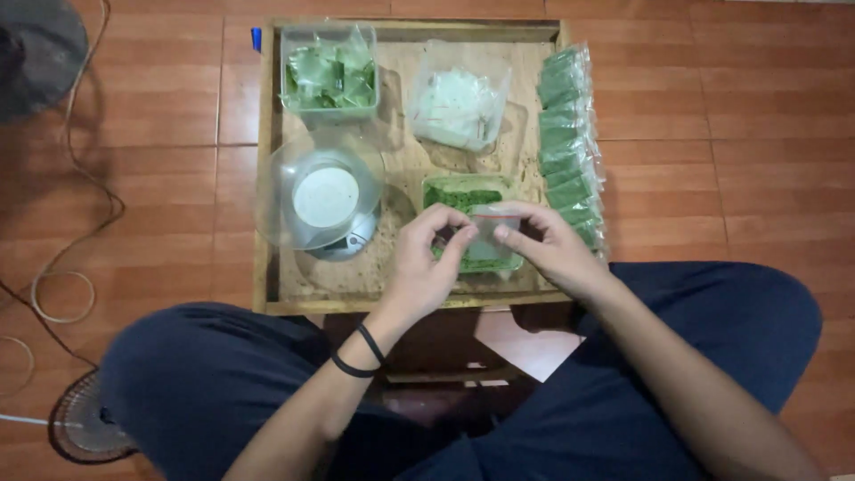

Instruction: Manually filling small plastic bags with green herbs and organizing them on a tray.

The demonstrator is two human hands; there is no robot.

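Observation:
My left hand (426, 264) and my right hand (549, 242) together hold a small clear zip bag (488, 230) at its top edge, just above a green tray of green powder (463, 191). Both hands hover over the near right part of a low wooden tray table (267, 267). Left of the hands, a clear bowl (313, 191) sits on a small kitchen scale (349, 242). A row of filled green packets (566, 142) lines the table's right edge.
At the back stand a clear box of empty small bags (329, 71) and a loose clear bag of white contents (458, 105). My crossed legs in dark trousers (196, 383) lie under the table. A cable (62, 267) and a fan (85, 428) lie on the tiled floor at left.

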